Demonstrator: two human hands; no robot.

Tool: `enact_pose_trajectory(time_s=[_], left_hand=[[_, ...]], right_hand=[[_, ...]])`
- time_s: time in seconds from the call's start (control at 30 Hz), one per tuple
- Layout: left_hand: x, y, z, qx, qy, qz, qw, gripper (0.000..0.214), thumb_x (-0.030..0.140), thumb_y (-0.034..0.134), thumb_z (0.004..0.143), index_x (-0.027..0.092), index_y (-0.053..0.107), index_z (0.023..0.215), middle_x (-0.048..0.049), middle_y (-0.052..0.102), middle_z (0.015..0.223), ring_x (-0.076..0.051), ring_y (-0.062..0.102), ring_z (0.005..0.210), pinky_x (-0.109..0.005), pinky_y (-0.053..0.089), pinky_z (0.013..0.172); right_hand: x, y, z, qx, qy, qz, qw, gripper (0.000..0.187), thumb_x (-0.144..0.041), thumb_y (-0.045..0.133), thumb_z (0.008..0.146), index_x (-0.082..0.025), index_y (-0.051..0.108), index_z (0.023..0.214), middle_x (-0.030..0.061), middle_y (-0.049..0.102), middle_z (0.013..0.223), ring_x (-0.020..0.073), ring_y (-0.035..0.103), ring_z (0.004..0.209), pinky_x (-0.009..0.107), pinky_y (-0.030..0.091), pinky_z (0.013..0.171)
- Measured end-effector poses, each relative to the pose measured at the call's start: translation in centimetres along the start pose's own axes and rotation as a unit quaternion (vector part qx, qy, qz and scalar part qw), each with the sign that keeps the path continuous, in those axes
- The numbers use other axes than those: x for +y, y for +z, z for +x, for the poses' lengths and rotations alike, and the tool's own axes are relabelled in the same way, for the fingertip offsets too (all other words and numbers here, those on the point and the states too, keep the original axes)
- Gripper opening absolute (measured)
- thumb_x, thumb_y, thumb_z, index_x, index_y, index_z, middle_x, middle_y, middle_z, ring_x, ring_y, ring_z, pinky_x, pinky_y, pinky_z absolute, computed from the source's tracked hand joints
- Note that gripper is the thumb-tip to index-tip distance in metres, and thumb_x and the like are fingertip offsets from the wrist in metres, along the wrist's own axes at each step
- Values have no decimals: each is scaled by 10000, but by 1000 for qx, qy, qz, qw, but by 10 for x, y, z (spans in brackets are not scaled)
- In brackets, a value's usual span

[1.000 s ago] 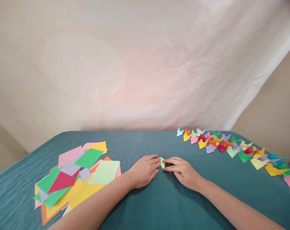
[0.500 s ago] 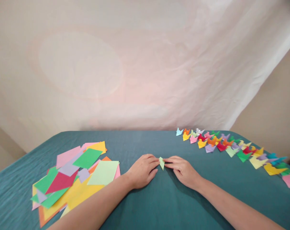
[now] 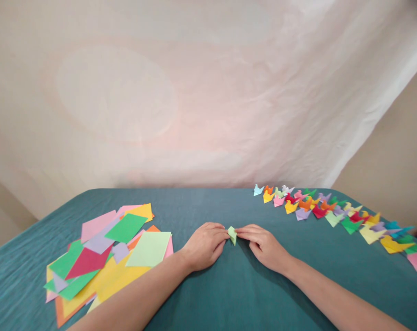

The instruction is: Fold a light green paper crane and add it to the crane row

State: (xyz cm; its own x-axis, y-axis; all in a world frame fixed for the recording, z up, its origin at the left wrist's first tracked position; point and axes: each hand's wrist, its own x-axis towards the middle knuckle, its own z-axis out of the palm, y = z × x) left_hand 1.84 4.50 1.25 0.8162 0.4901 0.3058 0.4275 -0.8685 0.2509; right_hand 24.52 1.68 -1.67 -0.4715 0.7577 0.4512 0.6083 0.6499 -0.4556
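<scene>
Between my two hands, a small folded piece of light green origami paper [image 3: 232, 235] stands on the cloth, shaped like a narrow kite with its point toward me. My left hand [image 3: 206, 246] has its fingertips closed on the paper's left edge. From the other side, my right hand [image 3: 260, 243] pinches the right edge with thumb tucked below the fingers. Both wrists rest low, close to the cloth. The fine folds of the paper are too small to make out.
A dark green cloth [image 3: 201, 299] covers the table. Loose coloured paper sheets [image 3: 126, 228] lie in an overlapping pile at the left. Several folded paper birds [image 3: 351, 225] stand in rows along the right side. A pale sheet [image 3: 208, 115] hangs behind the table.
The fingertips have shifted very slightly on the green paper, which looks turned a little. Everything else lies as before.
</scene>
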Motion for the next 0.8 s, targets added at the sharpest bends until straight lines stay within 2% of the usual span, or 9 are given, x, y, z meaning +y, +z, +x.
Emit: enact_pose_trajectory(time_s=[0.1,0.5,0.8], left_hand=[[0,0,0,5,-12,-9,1000,250,178,383,887,192,564,1059,-51,618,1074,-185,504,1078,-339,369,970],[-3,1,1,1,-8,-26,1000,296,229,381,912,206,539,1161,-55,599,1097,-192,496,1064,-355,376,949],[-6,4,2,-1,-25,-7,1000,335,263,296,950,206,533,1180,-63,570,1107,-191,476,1069,-357,367,952]], right_hand=[[-2,0,1,2,3,3,1000,555,39,368,681,-225,636,1090,49,652,1078,189,568,999,403,458,896],[-5,0,3,-2,13,-7,1000,534,30,387,735,-235,591,1152,67,620,1067,196,544,989,399,443,885],[-4,1,4,-2,19,6,1000,529,28,386,753,-234,570,1174,73,588,1066,192,526,998,391,436,896]])
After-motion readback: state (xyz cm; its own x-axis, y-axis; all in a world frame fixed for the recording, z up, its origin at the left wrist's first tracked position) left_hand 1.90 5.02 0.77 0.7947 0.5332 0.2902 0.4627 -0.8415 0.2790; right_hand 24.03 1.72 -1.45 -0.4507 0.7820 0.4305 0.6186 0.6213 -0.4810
